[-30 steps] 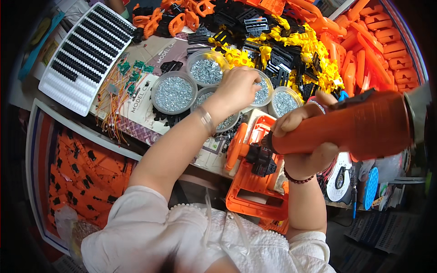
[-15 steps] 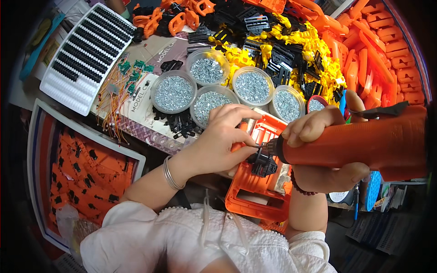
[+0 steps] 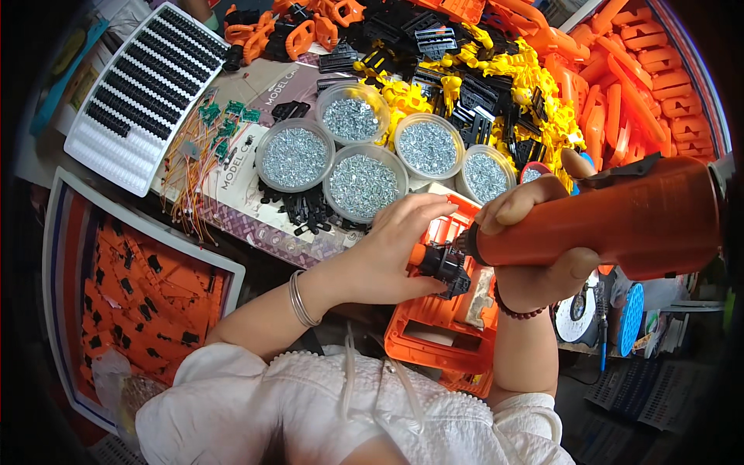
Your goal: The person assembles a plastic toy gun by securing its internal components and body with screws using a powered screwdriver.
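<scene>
My right hand (image 3: pixel 542 225) is wrapped round an orange electric screwdriver (image 3: pixel 604 221), its dark tip pointing left at a black plastic part (image 3: pixel 446 267). That part has an orange end and lies over an orange plastic shell (image 3: pixel 434 341) in front of me. My left hand (image 3: pixel 399 240) curves round the part, thumb along its near side and fingers reaching over the shell's far portion. The screwdriver's tip meets or nearly touches the part; the exact contact is hidden. Behind my hands stand clear tubs of small silvery screws, including one tub (image 3: pixel 364 186) beside my left fingers.
A white tray (image 3: pixel 116 159) with rows of black pieces stands far left, by thin wires with green boards (image 3: pixel 221 128). A box of orange parts (image 3: pixel 155 310) is at left. Yellow pieces (image 3: pixel 542 93), black pieces and orange parts (image 3: pixel 620 101) pile up at the back.
My left fingers have spread from a pinch by the screwdriver's tip to a wider hold round the black part. The screwdriver has shifted slightly left and its rear has tipped upward.
</scene>
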`<act>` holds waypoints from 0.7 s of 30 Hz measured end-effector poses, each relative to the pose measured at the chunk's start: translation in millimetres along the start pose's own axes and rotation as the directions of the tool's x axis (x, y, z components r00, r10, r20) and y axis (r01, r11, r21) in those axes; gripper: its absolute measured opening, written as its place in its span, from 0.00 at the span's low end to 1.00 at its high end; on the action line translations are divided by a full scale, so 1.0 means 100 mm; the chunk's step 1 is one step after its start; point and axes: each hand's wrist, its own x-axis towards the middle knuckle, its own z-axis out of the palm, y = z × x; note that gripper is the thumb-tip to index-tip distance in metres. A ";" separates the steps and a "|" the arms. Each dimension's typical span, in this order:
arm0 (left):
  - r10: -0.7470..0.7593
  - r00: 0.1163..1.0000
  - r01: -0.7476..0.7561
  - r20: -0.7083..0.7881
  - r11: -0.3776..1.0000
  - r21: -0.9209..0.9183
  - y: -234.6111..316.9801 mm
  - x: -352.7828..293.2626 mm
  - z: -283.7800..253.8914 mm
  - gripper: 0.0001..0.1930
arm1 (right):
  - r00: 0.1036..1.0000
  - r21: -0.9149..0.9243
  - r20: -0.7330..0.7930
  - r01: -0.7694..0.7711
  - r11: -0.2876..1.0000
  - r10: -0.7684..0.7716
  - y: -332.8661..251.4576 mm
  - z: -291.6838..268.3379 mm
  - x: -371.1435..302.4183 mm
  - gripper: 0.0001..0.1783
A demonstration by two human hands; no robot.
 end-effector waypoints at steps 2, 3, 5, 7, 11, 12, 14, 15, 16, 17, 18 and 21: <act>-0.016 1.000 0.016 -0.021 1.000 0.009 0.03 -0.02 -0.01 0.42 | 1.000 -0.033 -0.012 0.005 0.999 -0.005 -0.02 0.01 0.00 0.52; -0.029 0.999 0.030 -0.042 0.999 0.017 0.05 -0.03 -0.01 0.39 | 0.999 -0.054 -0.033 0.027 0.998 -0.029 -0.04 0.01 0.01 0.52; 0.016 0.997 -0.005 -0.078 0.992 0.129 0.13 -0.01 -0.05 0.31 | 0.997 -0.077 -0.054 0.048 0.996 -0.052 -0.12 0.03 0.01 0.52; 0.065 0.992 -0.038 -0.108 0.970 0.240 0.16 -0.02 -0.05 0.24 | 0.995 -0.016 -0.082 0.064 0.998 -0.065 -0.21 0.04 0.00 0.51; 0.071 0.992 -0.032 -0.101 0.938 0.344 0.20 -0.06 -0.08 0.06 | 0.994 0.083 0.014 0.108 0.991 -0.110 -0.19 0.04 -0.01 0.51; 0.080 0.990 -0.035 -0.118 0.939 0.343 0.21 -0.06 -0.08 0.06 | 0.993 0.080 0.011 0.113 0.990 -0.114 -0.19 0.06 -0.02 0.51; 0.138 0.986 -0.089 -0.095 0.910 0.404 0.14 -0.11 -0.08 0.09 | 0.993 0.075 0.008 0.119 0.990 -0.120 -0.21 0.08 -0.03 0.51; 0.193 0.979 -0.141 -0.068 0.876 0.462 0.12 -0.12 -0.08 0.16 | 0.996 0.107 -0.002 0.093 0.990 -0.093 -0.22 0.09 -0.03 0.51; 0.195 0.978 -0.143 -0.068 0.876 0.461 0.13 -0.12 -0.06 0.16 | 0.998 0.139 -0.010 0.066 0.988 -0.066 -0.23 0.09 -0.03 0.50; 0.088 0.992 -0.052 -0.095 0.944 0.326 0.15 -0.10 -0.02 0.26 | 0.998 0.140 -0.010 0.067 0.988 -0.067 -0.21 0.08 -0.03 0.50; -0.023 0.994 0.042 -0.107 0.982 0.182 0.16 -0.09 0.00 0.36 | 0.999 0.142 0.005 0.046 0.989 -0.047 -0.15 0.04 -0.03 0.49; -0.124 0.992 0.118 0.027 0.979 0.164 0.19 -0.06 0.00 0.49 | 1.000 0.130 0.016 0.015 0.991 -0.018 0.06 -0.04 -0.05 0.47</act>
